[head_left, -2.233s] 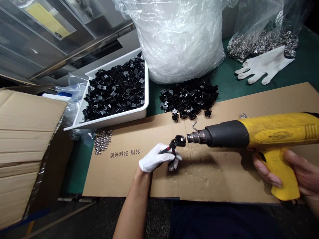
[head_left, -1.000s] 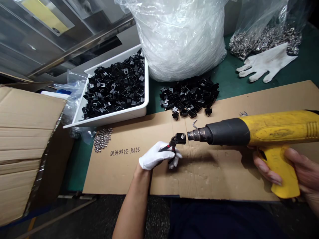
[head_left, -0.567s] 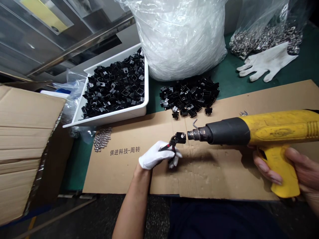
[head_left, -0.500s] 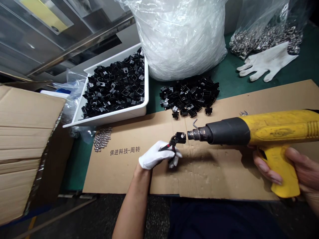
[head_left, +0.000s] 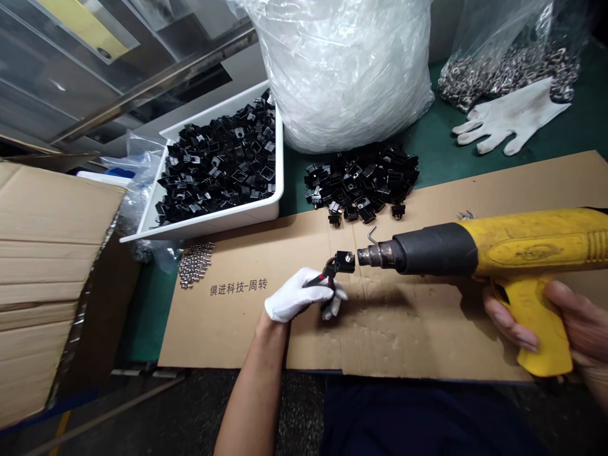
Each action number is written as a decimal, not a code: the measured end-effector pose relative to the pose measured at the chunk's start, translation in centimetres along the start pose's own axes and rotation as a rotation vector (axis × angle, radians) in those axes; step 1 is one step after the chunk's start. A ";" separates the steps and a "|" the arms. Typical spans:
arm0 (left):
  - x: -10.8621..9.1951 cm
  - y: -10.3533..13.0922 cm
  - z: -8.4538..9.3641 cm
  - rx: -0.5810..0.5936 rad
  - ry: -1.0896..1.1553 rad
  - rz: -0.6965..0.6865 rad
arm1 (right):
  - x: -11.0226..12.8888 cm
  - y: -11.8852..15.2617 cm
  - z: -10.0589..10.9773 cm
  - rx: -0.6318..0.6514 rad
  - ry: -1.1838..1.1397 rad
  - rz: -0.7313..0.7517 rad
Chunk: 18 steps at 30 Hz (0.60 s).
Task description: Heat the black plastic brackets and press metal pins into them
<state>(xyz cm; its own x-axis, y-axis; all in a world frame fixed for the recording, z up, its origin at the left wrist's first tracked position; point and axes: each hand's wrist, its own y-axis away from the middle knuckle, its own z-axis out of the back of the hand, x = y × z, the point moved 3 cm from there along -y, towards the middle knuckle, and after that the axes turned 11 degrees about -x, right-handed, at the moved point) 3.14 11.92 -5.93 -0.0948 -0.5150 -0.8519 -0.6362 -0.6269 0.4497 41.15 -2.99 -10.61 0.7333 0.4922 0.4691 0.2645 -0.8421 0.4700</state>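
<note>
My left hand (head_left: 299,296), in a white glove, is closed around the handles of a pair of pliers (head_left: 329,272). The jaws grip a small black plastic part (head_left: 345,261) with a round metal insert on it. Bare, my right hand (head_left: 513,323) wraps the grip of a yellow heat gun (head_left: 532,244). The gun's metal nozzle points left and sits just short of the black part, apart from it. A bent metal hook (head_left: 372,235) shows at the nozzle.
A white tray (head_left: 280,158) full of black parts stands at the back left, beside a loose pile of black parts (head_left: 363,180). Small metal pieces (head_left: 196,265) lie on the cardboard sheet (head_left: 228,329). Behind are a large plastic bag (head_left: 346,76) and a white glove (head_left: 513,120).
</note>
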 end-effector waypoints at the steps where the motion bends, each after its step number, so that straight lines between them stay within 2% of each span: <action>1: 0.0 0.0 0.0 -0.001 0.000 0.002 | 0.0 0.0 -0.1 0.002 0.000 0.003; 18: -0.1 0.1 -0.1 -0.013 -0.002 0.002 | 0.1 -0.1 -0.2 0.021 -0.007 0.014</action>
<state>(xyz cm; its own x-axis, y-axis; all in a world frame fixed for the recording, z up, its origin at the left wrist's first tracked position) 3.20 11.87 -5.80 -0.0979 -0.5151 -0.8515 -0.6263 -0.6331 0.4550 41.09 -2.79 -10.43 0.7416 0.4790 0.4697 0.2678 -0.8533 0.4474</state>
